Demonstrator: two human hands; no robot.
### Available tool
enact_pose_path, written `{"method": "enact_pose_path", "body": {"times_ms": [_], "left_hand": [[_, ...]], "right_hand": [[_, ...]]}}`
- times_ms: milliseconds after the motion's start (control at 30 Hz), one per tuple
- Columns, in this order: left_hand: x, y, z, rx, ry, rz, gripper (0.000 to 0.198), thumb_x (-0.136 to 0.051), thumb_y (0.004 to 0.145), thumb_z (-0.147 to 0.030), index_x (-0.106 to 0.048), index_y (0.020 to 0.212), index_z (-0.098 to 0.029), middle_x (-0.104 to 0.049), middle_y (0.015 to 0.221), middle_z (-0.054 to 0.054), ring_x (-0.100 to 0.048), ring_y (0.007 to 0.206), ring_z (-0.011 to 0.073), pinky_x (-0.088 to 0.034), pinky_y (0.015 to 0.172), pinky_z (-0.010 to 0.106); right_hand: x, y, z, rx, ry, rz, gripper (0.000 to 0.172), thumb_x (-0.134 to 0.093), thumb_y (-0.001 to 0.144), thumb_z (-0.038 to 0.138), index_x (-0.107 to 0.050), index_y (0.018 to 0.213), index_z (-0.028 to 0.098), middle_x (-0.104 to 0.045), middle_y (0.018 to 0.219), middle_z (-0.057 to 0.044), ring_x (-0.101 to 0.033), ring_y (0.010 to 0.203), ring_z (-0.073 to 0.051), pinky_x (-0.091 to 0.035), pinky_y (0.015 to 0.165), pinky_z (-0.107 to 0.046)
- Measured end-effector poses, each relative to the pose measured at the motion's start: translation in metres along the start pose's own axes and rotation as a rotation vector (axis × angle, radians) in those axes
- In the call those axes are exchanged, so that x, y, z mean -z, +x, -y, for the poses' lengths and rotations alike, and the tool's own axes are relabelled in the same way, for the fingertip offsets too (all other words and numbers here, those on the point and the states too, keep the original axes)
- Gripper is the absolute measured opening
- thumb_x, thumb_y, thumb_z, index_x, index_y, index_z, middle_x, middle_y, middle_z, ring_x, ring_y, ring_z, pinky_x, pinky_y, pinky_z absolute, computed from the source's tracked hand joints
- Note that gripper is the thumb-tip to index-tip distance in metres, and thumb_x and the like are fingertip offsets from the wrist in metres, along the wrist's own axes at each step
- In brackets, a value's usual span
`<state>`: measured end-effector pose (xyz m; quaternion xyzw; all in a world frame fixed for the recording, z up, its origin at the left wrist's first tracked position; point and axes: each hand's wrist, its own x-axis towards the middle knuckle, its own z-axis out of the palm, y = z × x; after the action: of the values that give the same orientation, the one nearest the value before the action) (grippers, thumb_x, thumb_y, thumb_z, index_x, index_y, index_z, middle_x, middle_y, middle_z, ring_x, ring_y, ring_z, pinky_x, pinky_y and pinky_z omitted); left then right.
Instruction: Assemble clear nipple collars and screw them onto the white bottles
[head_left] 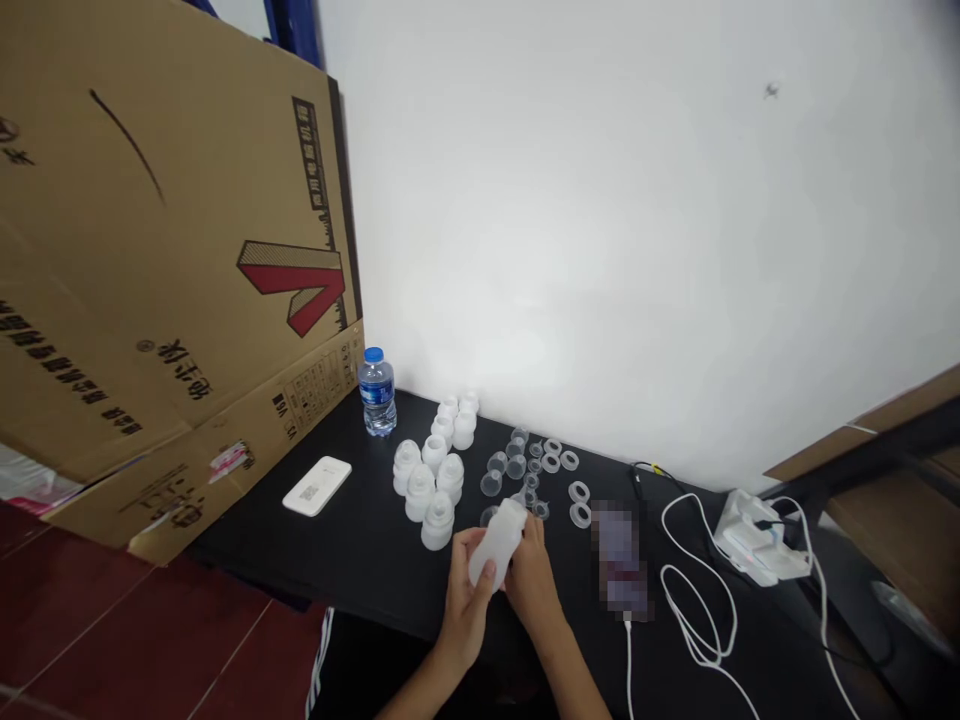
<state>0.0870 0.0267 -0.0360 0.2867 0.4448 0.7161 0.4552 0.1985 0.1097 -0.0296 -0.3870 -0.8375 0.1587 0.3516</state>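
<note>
Just in from the front edge of the black tabletop (pixel 352 545), we see the left grip (pixel 463 600) wrapped around a milky, translucent bottle (pixel 493 555), its rounded body tilted. The right grip (pixel 535 575) sits at the bottle's far end, fingers partly hidden; we cannot tell how tightly they close. Beyond stand smooth, stepped white pieces (pixel 420 492), with clear cups (pixel 491 484) and flat rings (pixel 570 461) to their right. A stretch of tabletop separates those pieces from a flat white slab (pixel 317 486); a wall (pixel 600 220) bounds the back edge.
</note>
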Motion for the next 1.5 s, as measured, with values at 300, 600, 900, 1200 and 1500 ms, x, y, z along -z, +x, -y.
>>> {"method": "enact_pose_path", "body": {"times_ms": [300, 600, 900, 1200, 1500], "left_hand": [[0.002, 0.008, -0.003, -0.03, 0.253, 0.053, 0.05, -0.071, 0.096, -0.061, -0.074, 0.123, -0.019, -0.075, 0.112, 0.011, -0.07, 0.087, 0.0236, -0.057, 0.069, 0.029], [-0.002, 0.01, -0.004, -0.081, 0.503, 0.233, 0.047, -0.072, 0.096, -0.057, -0.074, 0.121, -0.017, -0.078, 0.113, 0.013, -0.076, 0.093, 0.0272, -0.063, 0.079, 0.034], [-0.004, 0.005, 0.001, -0.165, 0.591, 0.215, 0.041, -0.086, 0.088, -0.042, -0.07, 0.118, -0.02, -0.078, 0.114, 0.013, -0.078, 0.101, 0.0274, -0.066, 0.086, 0.037], [-0.003, 0.005, -0.009, -0.21, 0.694, 0.209, 0.034, -0.075, 0.096, -0.045, -0.065, 0.117, -0.019, -0.076, 0.108, 0.013, -0.075, 0.093, 0.0267, -0.062, 0.081, 0.037], [-0.008, 0.006, -0.008, -0.174, 0.612, 0.218, 0.041, -0.078, 0.094, -0.051, -0.065, 0.117, -0.019, -0.073, 0.113, 0.013, -0.074, 0.101, 0.0281, -0.06, 0.085, 0.037]], "right_hand": [[0.033, -0.043, -0.034, -0.602, 0.624, -0.608, 0.041, -0.074, 0.099, 0.057, -0.063, 0.12, 0.023, -0.074, 0.086, -0.002, -0.067, 0.064, -0.019, -0.057, 0.063, -0.032], [0.04, -0.04, -0.022, -0.586, 0.82, -0.632, 0.038, -0.076, 0.098, 0.056, -0.07, 0.117, 0.023, -0.081, 0.12, -0.013, -0.078, 0.104, -0.029, -0.063, 0.09, -0.043], [0.039, -0.039, -0.022, -0.572, 0.785, -0.583, 0.037, -0.069, 0.102, 0.055, -0.076, 0.123, 0.025, -0.078, 0.123, -0.012, -0.075, 0.104, -0.029, -0.065, 0.08, -0.038], [0.041, -0.039, -0.018, -0.494, 0.681, -0.44, 0.036, -0.075, 0.099, 0.05, -0.075, 0.123, 0.023, -0.078, 0.123, -0.012, -0.075, 0.101, -0.027, -0.063, 0.088, -0.039], [0.035, -0.048, -0.009, -0.383, 0.831, -0.439, 0.06, -0.085, 0.092, 0.037, -0.063, 0.148, 0.031, -0.069, 0.146, -0.012, -0.068, 0.131, -0.032, -0.057, 0.111, -0.049]]}}
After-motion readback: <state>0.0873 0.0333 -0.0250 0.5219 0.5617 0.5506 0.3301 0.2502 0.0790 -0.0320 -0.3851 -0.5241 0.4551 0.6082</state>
